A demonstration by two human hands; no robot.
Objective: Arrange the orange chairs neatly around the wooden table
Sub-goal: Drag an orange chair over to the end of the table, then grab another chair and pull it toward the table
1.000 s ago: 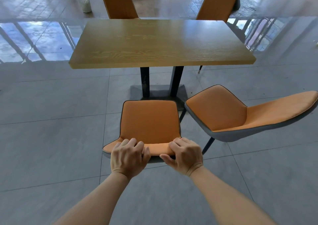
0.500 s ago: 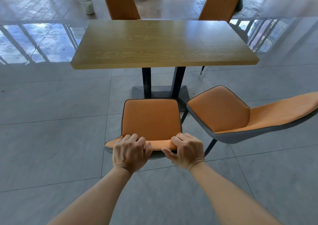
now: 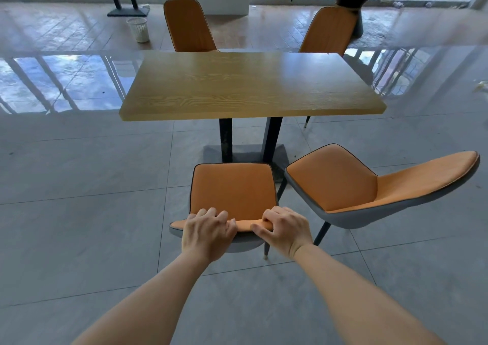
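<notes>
Both hands clamp the top edge of the near chair's (image 3: 233,188) backrest: the left hand (image 3: 208,232) and the right hand (image 3: 286,229) sit side by side, fingers curled over the rim, with a short strip of orange between them. This chair has orange padding edged in dark piping, a grey outer shell and thin dark legs with pale tips. It stands on the near side of the wooden table (image 3: 250,85), facing it, in front of the dark pedestal. Just to its right a second orange chair (image 3: 343,186) stands turned at an angle, its back pointing right. On the far side, two more orange chairs, the far left chair (image 3: 188,25) and the far right chair (image 3: 328,31), stand close against the table.
</notes>
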